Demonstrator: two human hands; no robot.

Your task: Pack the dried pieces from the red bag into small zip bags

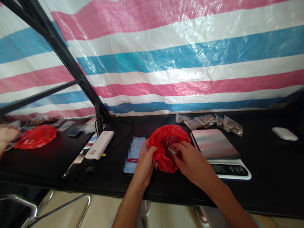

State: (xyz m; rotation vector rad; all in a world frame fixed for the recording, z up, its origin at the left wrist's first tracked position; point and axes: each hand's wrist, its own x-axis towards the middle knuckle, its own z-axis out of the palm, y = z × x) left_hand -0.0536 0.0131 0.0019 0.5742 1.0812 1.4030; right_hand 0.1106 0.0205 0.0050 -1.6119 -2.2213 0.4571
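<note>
A red plastic bag [166, 136] stands open on the black table [261, 171], right in front of me. My left hand [144, 164] grips the bag's left edge together with a small clear pouch. My right hand [192, 161] reaches into the bag's mouth, its fingers closed on something small and brownish at the opening. What lies deeper in the bag is hidden.
A steel kitchen scale [215, 144] sits just right of the bag, with several filled clear pouches [209, 122] behind it. A phone [136, 153] and white power bank [99, 144] lie left. Another person's hand [7, 134] and a second red bag [35, 136] are far left. White mouse [284, 133] far right.
</note>
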